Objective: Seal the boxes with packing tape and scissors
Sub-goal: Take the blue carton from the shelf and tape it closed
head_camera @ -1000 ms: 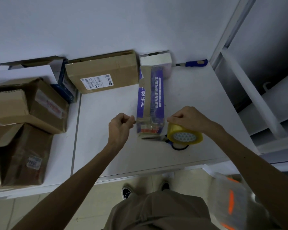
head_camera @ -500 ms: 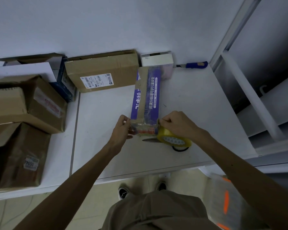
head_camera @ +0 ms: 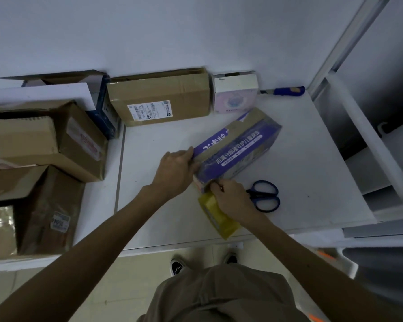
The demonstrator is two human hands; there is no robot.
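**Tape meets carton at the packing bench**

A person standing at a white table [head_camera: 312, 159] works on a long purple box [head_camera: 237, 145], which lies slantwise across the tabletop with its near end turned toward them. The left hand [head_camera: 175, 173] grips that near end, fingers curled over the upper edge and the palm pressed to the end face. The right hand [head_camera: 233, 198] is closed at the lower near corner of the box, holding a yellow tape roll [head_camera: 215, 217] that hangs below the knuckles toward the table's front edge. Whether a strip of tape is already stuck to the corner cannot be made out.

Blue-handled scissors [head_camera: 265, 196] lie flat on the table just beside the right hand, untouched. A labelled cardboard box [head_camera: 158, 98], a small white box [head_camera: 235, 94] and a blue-handled knife [head_camera: 286, 91] line the back wall; more brown cartons [head_camera: 44, 145] are stacked to the left.

The step appears to be anchoring tape on the end flap. Done well, it calls for the left hand to pin the box so it cannot swivel, the roll to be drawn taut and low along the seam, and the strip to be rubbed flat before the scissors are taken up for the cut.
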